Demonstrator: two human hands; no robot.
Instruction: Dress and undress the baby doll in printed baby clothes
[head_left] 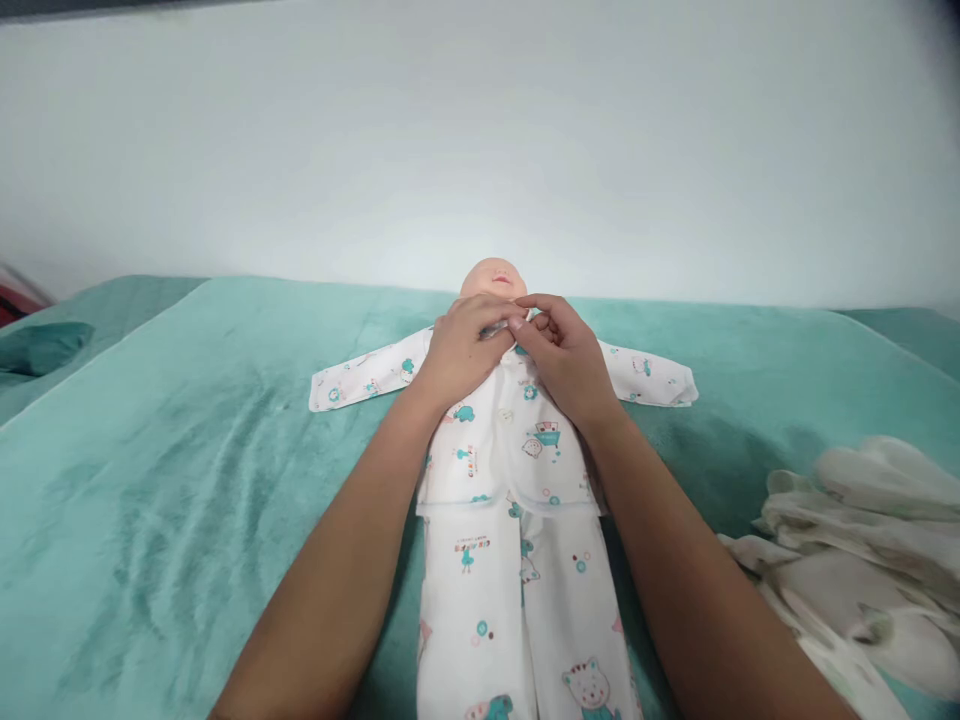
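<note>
A baby doll [493, 278] lies on its back, its head at the far end. It is dressed in a white long-sleeved baby shirt [517, 450] with teal and pink animal prints, and matching white trousers [472, 590]. Both sleeves stretch out sideways, and no doll hands show at the cuffs. At the shirt's neckline, my left hand [478, 343] is closed, fingers bent over the collar just below the doll's chin. My right hand [559, 343] meets it there, thumb and fingers pinched on the shirt's front edge. The fastening between the fingertips is hidden.
A teal plush blanket [187, 450] covers the surface, with wrinkles on the left. Crumpled whitish cloths [877, 560] lie in a heap at the right. Behind the doll rises a plain white wall [480, 130]. A red item [19, 297] shows at the far left edge.
</note>
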